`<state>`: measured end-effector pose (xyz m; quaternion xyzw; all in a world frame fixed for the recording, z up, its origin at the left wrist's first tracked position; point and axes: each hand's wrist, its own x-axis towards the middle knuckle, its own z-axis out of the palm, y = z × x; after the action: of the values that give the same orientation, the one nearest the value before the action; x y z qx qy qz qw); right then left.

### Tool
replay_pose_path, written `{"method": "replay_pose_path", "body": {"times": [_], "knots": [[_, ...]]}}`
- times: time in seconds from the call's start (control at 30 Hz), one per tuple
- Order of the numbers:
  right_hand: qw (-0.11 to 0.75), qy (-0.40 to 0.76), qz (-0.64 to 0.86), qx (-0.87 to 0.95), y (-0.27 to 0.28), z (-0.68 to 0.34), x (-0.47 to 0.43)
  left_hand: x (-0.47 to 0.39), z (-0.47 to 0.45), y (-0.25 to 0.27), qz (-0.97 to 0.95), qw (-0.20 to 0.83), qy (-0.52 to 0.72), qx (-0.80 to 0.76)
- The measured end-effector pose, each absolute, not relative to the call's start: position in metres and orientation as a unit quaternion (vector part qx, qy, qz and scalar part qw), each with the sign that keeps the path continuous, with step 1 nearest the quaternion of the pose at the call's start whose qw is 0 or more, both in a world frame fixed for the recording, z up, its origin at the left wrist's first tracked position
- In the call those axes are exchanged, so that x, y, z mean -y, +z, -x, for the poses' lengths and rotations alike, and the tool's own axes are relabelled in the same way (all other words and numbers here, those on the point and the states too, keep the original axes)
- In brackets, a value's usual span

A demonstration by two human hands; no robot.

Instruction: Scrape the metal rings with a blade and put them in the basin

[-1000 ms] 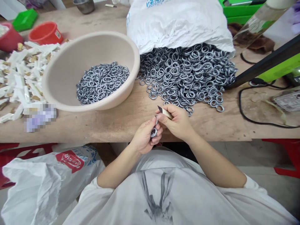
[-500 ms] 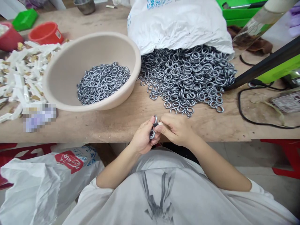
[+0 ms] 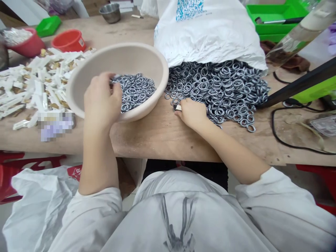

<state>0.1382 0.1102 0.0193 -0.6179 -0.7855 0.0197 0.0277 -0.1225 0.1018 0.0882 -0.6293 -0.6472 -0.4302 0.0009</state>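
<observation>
My left hand [image 3: 101,96] is over the near left side of a beige bowl [image 3: 86,66], its fingers curved and the thumb apart from them. Grey metal-look rings [image 3: 138,91] are heaped in the bowl, some right by my fingertips. Whether one of them still touches the fingers is hard to see. My right hand [image 3: 193,112] pinches a small black-and-white tool [image 3: 177,107], its kind unclear, at the near left edge of a loose pile of the same rings [image 3: 210,84] on the table.
A white sack [image 3: 210,38] lies behind the ring pile, which spills from its mouth. White-wrapped pieces [image 3: 34,87] cover the table's left side. Red tubs, a green tray [image 3: 48,26] and a metal bowl [image 3: 110,13] stand farther back. A black bar [image 3: 301,82] and cable are on the right.
My hands were together at the table's front edge, rings in the left and the tool in the right. The left has moved to the bowl; the right has moved forward to the ring pile.
</observation>
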Motion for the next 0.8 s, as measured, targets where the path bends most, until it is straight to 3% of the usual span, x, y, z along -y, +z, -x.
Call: {"method": "replay_pose_path", "body": {"times": [0.07,0.13,0.23,0.33,0.4,0.53,0.6,0.7,0.8], "knots": [[0.017,0.022,0.618,0.786,0.018,-0.137,-0.114,-0.113,0.132,0.086,0.634,0.01,-0.288,0.717],[0.016,0.031,0.617,0.786,0.018,-0.141,-0.115,-0.108,0.128,0.085,0.624,0.004,-0.252,0.739],[0.039,0.035,0.621,0.782,0.021,-0.151,-0.112,-0.078,0.103,0.082,0.654,0.022,-0.373,0.658],[0.121,0.07,0.636,0.759,0.025,-0.165,-0.103,-0.038,0.068,0.067,0.7,-0.039,-0.505,0.504],[0.212,0.196,0.613,0.735,0.027,-0.173,-0.089,-0.019,0.044,0.048,0.708,-0.173,-0.489,0.478],[0.346,0.557,0.439,0.615,0.021,-0.171,-0.051,-0.005,0.004,0.004,0.583,-0.456,-0.47,0.48],[0.386,0.624,0.405,0.546,0.013,-0.162,-0.034,-0.005,-0.009,-0.01,0.539,-0.526,-0.471,0.459],[0.468,0.595,0.444,0.479,-0.002,-0.147,-0.018,-0.004,-0.021,-0.018,0.535,-0.518,-0.494,0.448],[0.554,0.482,0.496,0.463,-0.016,-0.138,-0.012,-0.001,-0.025,-0.019,0.54,-0.491,-0.505,0.461]]}}
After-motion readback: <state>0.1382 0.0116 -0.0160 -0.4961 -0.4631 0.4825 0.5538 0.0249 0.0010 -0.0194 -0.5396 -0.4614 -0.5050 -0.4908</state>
